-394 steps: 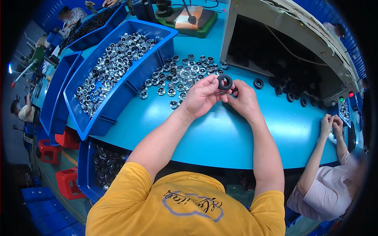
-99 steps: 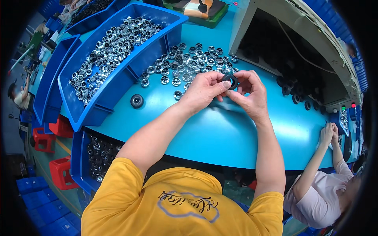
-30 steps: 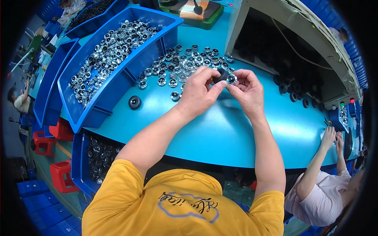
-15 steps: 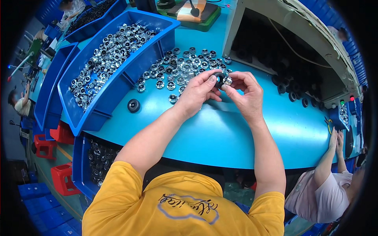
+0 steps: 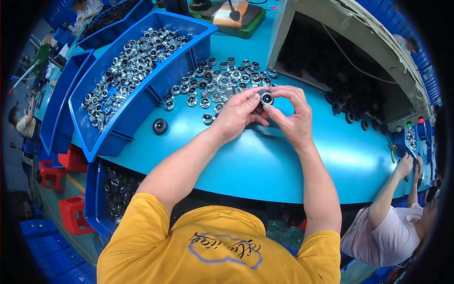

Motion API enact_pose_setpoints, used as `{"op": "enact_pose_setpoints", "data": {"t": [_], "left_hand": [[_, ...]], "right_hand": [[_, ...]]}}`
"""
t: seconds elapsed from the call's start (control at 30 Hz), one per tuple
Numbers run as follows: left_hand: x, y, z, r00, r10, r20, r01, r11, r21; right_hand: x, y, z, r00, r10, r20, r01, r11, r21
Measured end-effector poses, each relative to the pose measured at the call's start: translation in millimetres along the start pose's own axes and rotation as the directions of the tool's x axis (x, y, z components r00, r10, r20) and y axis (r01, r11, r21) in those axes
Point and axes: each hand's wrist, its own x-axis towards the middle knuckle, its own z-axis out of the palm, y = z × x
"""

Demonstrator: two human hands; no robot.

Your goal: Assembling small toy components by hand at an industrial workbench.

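1. Stretching across the middle is a blue counter (image 5: 236, 175).
2. A blue bin (image 5: 182, 71) full of shiny hubs (image 5: 127, 66) sits at its left.
3. Above the counter, both hands are nearly closed: the left hand (image 5: 236, 113) grips a black tire (image 5: 259, 108); the right hand (image 5: 295, 116) pinches a clear hub (image 5: 267, 98) against it.
4. One wheel (image 5: 160, 126) lies near the bin.
5. Loose hubs (image 5: 205, 102) lie beyond.

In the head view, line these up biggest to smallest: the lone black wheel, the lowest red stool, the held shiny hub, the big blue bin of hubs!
1. Big blue bin of hubs
2. Lowest red stool
3. Can't rank: lone black wheel and held shiny hub look fairly close, and the hub may be nearer.
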Motion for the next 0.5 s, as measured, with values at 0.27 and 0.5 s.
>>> {"op": "enact_pose_setpoints", "data": {"t": [0.27, 0.5], "left_hand": [[2.3, -4.3, -0.7, 0.989, 0.138, -0.059, -0.109, 0.93, 0.351], [2.7, -5.6, 2.0, 0.966, 0.244, -0.08, -0.184, 0.875, 0.448]], "right_hand": [[-2.3, -4.5, 5.4, 0.96, 0.264, 0.093, -0.278, 0.859, 0.429], [-7.7, 2.9, 7.5, 0.81, 0.461, 0.364, -0.587, 0.632, 0.506]]}}
